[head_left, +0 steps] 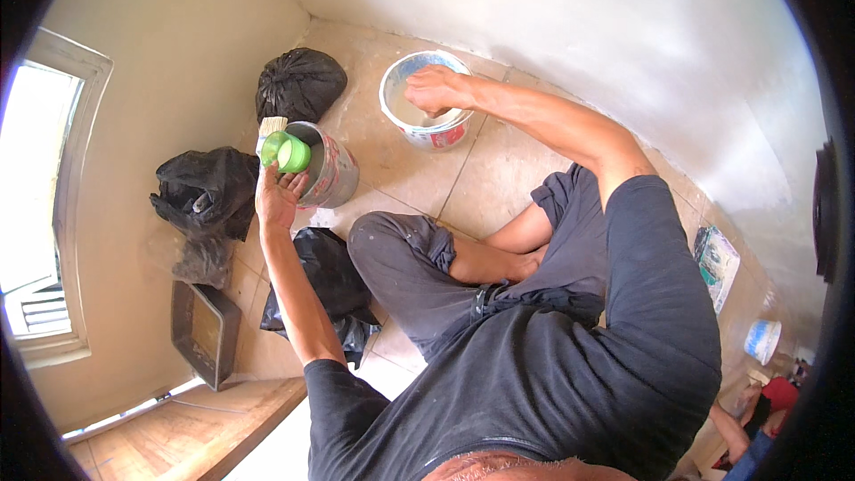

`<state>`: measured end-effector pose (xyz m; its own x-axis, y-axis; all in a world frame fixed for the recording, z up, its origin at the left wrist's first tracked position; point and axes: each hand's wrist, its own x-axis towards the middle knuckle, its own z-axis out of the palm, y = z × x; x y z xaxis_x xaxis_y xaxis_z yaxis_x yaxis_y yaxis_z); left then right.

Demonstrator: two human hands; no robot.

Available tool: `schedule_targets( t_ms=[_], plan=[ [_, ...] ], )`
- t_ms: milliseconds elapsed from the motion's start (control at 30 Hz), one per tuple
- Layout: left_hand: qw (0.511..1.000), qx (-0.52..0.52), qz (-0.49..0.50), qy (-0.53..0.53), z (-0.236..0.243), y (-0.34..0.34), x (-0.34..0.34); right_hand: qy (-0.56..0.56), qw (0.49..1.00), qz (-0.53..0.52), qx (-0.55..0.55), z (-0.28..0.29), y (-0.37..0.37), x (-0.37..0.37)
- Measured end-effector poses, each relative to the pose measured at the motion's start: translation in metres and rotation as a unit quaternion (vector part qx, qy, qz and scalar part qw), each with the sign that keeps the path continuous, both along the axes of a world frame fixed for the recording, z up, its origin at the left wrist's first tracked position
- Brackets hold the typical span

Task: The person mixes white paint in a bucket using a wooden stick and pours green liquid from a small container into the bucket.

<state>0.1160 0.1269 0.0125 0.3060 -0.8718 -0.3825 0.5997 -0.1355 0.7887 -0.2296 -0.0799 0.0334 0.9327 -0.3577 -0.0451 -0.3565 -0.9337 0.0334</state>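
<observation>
My left hand (280,199) is turned palm up, fingers curled against a bright green plastic cup (292,153). The cup leans over the near rim of a grey bucket (335,171) with red markings. A paintbrush (272,126) with pale bristles stands just beyond the cup; how it is supported is hidden. My right hand (435,91) is closed in a fist over the mouth of a white bucket (428,137) that has pale material inside. Whatever its fingers may grip is hidden by the hand.
Black plastic bags (301,86) lie along the left wall, another bag (326,278) beside my left knee. A dark tray (204,334) leans below the window. At right are a small tub (762,341), a flat printed pack (715,265), and part of another person (732,435).
</observation>
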Motion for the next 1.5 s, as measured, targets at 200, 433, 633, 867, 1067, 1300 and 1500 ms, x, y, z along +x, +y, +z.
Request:
schedule_targets(
  t_ms=[200, 433, 633, 867, 1067, 1300, 1500],
  plan=[
    [1.000, 0.002, -0.023, -0.002, -0.003, -0.002, 0.005, -0.036, 0.991, -0.071, -0.109, -0.025, -0.030, 0.005],
    [1.000, 0.001, 0.000, -0.001, -0.002, 0.006, 0.004, 0.054, 0.995, -0.051, -0.060, -0.003, -0.017, -0.022],
    [1.000, -0.003, -0.004, 0.003, -0.001, 0.003, 0.002, 0.030, 0.999, 0.014, 0.025, 0.007, 0.004, -0.009],
    [1.000, 0.003, -0.006, 0.011, -0.004, -0.006, -0.004, -0.074, 0.984, -0.058, -0.151, -0.026, -0.035, -0.007],
    [1.000, -0.009, 0.005, -0.009, -0.002, 0.007, 0.004, 0.056, 0.993, -0.060, -0.079, -0.001, -0.027, -0.017],
    [0.999, -0.012, -0.019, -0.022, 0.004, 0.006, -0.001, 0.055, 0.998, -0.042, 0.013, 0.016, 0.000, 0.004],
    [0.999, 0.034, 0.020, -0.022, 0.010, 0.006, -0.010, 0.001, 0.992, -0.093, -0.085, 0.007, -0.010, 0.018]
  ],
)
